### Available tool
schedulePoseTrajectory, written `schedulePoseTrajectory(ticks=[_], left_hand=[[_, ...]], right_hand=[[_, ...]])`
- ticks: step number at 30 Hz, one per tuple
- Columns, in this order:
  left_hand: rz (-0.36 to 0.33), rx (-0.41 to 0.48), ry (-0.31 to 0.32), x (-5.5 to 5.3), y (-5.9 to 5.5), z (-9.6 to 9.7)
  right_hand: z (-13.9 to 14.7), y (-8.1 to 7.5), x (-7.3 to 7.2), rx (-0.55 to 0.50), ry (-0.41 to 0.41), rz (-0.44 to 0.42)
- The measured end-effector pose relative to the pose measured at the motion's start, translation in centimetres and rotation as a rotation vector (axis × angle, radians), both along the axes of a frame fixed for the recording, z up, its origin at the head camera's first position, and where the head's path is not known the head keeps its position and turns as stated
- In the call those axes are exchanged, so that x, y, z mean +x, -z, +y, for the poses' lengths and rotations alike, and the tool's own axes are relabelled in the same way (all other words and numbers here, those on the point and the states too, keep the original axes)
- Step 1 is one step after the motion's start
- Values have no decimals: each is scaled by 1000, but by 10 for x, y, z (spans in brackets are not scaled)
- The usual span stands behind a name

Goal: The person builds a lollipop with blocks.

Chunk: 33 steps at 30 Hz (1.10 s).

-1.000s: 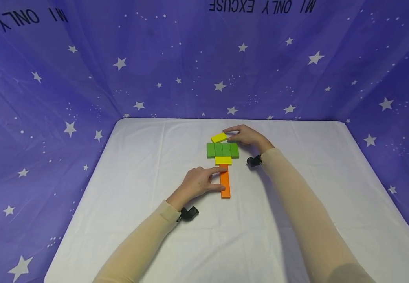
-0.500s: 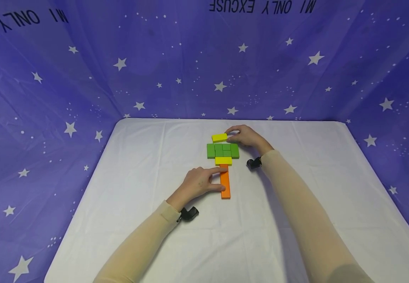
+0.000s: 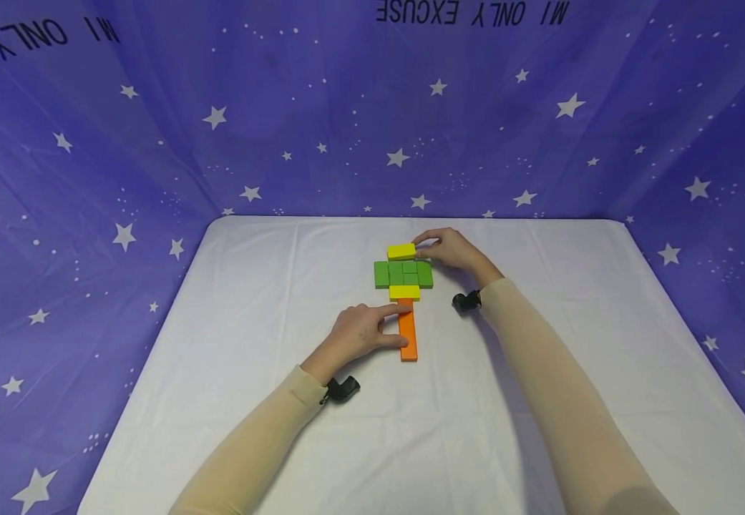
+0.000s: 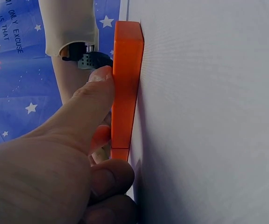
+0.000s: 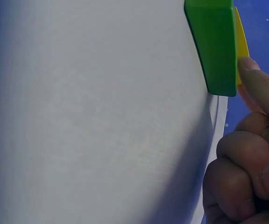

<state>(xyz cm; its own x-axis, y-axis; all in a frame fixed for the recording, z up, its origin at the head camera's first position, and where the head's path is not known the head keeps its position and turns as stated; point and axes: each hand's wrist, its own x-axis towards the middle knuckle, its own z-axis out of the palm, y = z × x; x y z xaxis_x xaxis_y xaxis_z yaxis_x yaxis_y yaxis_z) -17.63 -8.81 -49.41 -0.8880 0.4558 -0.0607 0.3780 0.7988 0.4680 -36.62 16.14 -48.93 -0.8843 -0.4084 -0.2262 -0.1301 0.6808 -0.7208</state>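
Observation:
In the head view, my right hand (image 3: 452, 250) pinches the right end of a yellow block (image 3: 401, 250) between thumb and index finger. That block lies just beyond a flat group of green blocks (image 3: 396, 272). A second yellow block (image 3: 404, 292) touches the near side of the green group. From it a long orange strip (image 3: 408, 329) of blocks runs toward the person. My left hand (image 3: 361, 332) rests its thumb and index fingertip on this strip. The left wrist view shows the thumb against an orange block (image 4: 129, 84), with a seam near its far end.
A white cloth (image 3: 269, 286) covers the table under the blocks. Purple star-printed curtains (image 3: 346, 107) stand behind and at both sides. Each wrist carries a small black camera (image 3: 343, 389).
The far yellow block has turned from a slant to nearly parallel with the green group, with my right hand at its end. My left hand and the other blocks stay in place.

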Motion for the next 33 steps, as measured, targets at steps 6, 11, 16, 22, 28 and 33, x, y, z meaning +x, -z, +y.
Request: schedulePoseTrajectory(ticks=[6,11,16,22,28,33], left_hand=[[-3,3,0,-1,1,0],[-6,10,-1,-1,2,0],[-8,6,-3,-1,2,0],[-6,3,0,-2,3,0],[-5,0,-3,-1,2,0],[-9,7,-3,-1,1,0]], right_hand=[[0,0,2,19,-15,-27],[1,0,-1,5,-20,-72],[0,2,-5,-9,-10,-82],[-2,5,-5,1,-27,-69],[-3,5,-5,10,-26,-69],[-3,5,-6,18,-19,-82]])
